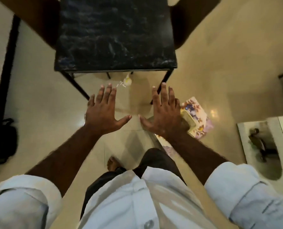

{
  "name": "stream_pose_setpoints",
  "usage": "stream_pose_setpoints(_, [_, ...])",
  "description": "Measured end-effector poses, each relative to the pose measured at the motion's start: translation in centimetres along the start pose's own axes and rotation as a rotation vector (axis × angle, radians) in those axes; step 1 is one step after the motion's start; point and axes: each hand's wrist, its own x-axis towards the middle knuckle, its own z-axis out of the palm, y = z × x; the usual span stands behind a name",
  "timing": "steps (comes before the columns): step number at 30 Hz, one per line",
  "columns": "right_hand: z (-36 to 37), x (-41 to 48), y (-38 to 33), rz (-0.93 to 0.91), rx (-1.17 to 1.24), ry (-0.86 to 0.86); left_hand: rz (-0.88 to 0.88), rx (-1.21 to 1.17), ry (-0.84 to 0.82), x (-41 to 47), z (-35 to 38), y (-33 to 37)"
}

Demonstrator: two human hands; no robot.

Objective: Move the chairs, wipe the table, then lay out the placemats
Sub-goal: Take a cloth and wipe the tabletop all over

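A black marble-patterned table (115, 35) on thin black legs stands straight ahead. Brown chairs flank it, one at the upper left (36, 19) and one at the upper right (192, 19). My left hand (103, 111) and my right hand (163, 113) are held out flat, palms down and fingers spread, in the air in front of the table's near edge. Neither hand touches or holds anything. A stack of floral placemats (196, 116) lies on the floor just right of my right hand, partly hidden by it.
A small white and yellow object (126, 80) lies on the tiled floor under the table's near edge. A dark bag (1, 141) sits at the left by a black post. A white unit (266, 146) stands at the right. My bare foot (112, 162) is below.
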Motion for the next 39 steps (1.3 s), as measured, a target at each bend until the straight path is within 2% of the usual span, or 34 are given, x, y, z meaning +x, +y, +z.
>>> stream_pose_setpoints(7, [1.7, -1.4, 3.6, 0.336, 0.022, 0.002, 0.333, 0.079, -0.097, 8.9, 0.8, 4.1])
stream_pose_setpoints(15, [4.9, -2.8, 9.0, 0.6, 0.097, -0.057, 0.604, 0.169, -0.263, 15.7, 4.3, 12.6])
stream_pose_setpoints(25, [10.9, -4.7, 13.2, 0.951, 0.186, -0.165, 0.914, 0.314, -0.603, 21.5, 11.5, 19.7])
stream_pose_setpoints(31, [15.1, -3.4, 14.6, 1.037, 0.354, -0.272, 1.052, 0.39, -0.728, 24.6, 16.7, 22.7])
stream_pose_setpoints(35, [18.0, -1.6, 15.9, 0.976, 0.297, -0.157, 1.095, 0.45, -0.774, 25.2, 20.8, 24.2])
stream_pose_setpoints(36, [19.2, -1.3, 16.4, 0.979, 0.318, -0.203, 1.11, 0.47, -0.777, 25.3, 21.8, 24.5])
stream_pose_setpoints(39, [22.3, -0.6, 17.3, 1.021, 0.504, -0.488, 1.172, 0.562, -0.735, 25.5, 24.7, 25.5])
